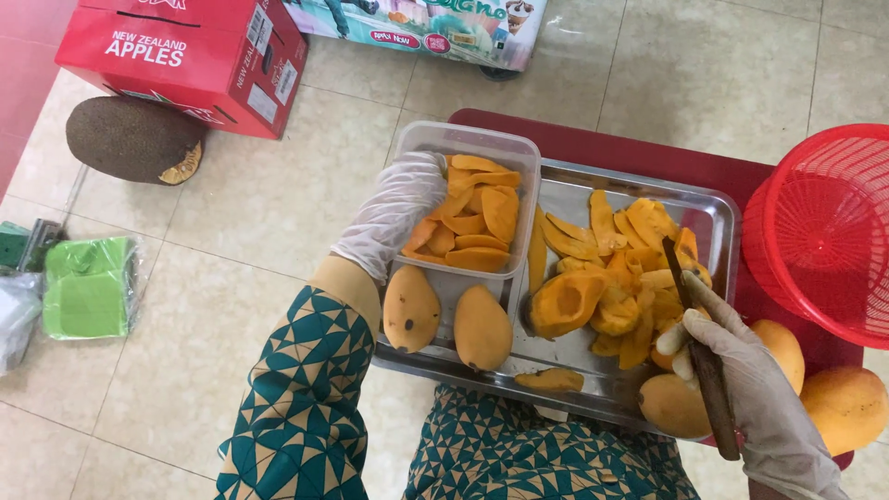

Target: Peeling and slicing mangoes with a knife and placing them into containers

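My left hand (398,208), in a thin white glove, grips the near-left edge of a clear plastic tub (482,148) filled with orange mango slices (477,218). The tub is held over the left part of a steel tray (713,218). My right hand (759,380), also gloved, is closed on a wooden-handled knife (706,356) whose dark blade points into a heap of cut mango pieces (620,268) on the tray. Two whole peeled-looking yellow mangoes (444,315) lie at the tray's front left.
A red mesh basket (824,231) stands at the right on a red surface (593,143). Whole mangoes (843,403) lie beside my right hand. On the tiled floor are a jackfruit (134,139), a red cardboard box (194,51) and green packets (88,287).
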